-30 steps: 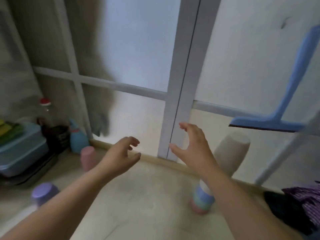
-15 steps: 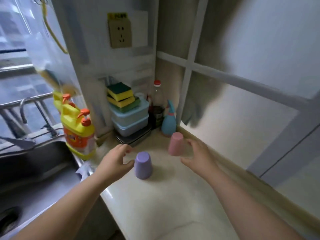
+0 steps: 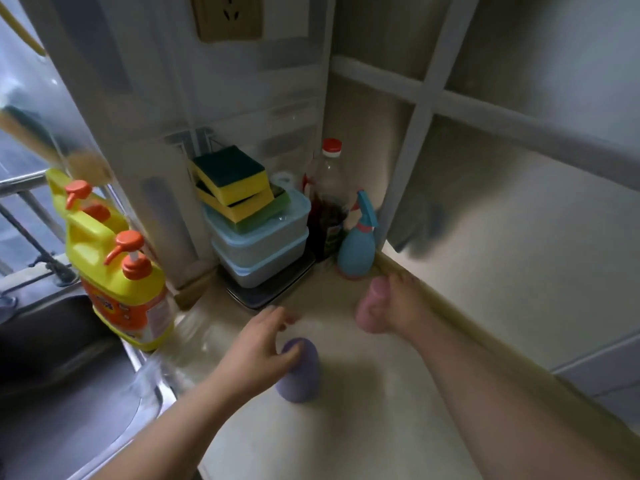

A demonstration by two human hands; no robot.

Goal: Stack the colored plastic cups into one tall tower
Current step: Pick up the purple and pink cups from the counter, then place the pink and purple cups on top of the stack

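An upside-down purple cup (image 3: 302, 377) stands on the pale counter (image 3: 363, 427). My left hand (image 3: 256, 351) reaches over its left side with the thumb against the cup's top and the fingers spread beyond it. Further back, by the wall strip, a pink cup (image 3: 366, 308) is blurred by motion. My right hand (image 3: 405, 303) is wrapped around it from the right. The stacked tower of cups is out of view.
A steel sink (image 3: 69, 393) lies at the left, with yellow detergent bottles (image 3: 128, 289) on its rim. In the corner stand blue food boxes (image 3: 263, 244) topped with sponges, a red-capped bottle (image 3: 329, 202) and a blue spray bottle (image 3: 356, 251).
My view swung left from the cup tower to the sink corner. Both hands moved to the loose cups; the right closed on the pink cup, the left reached the purple one.
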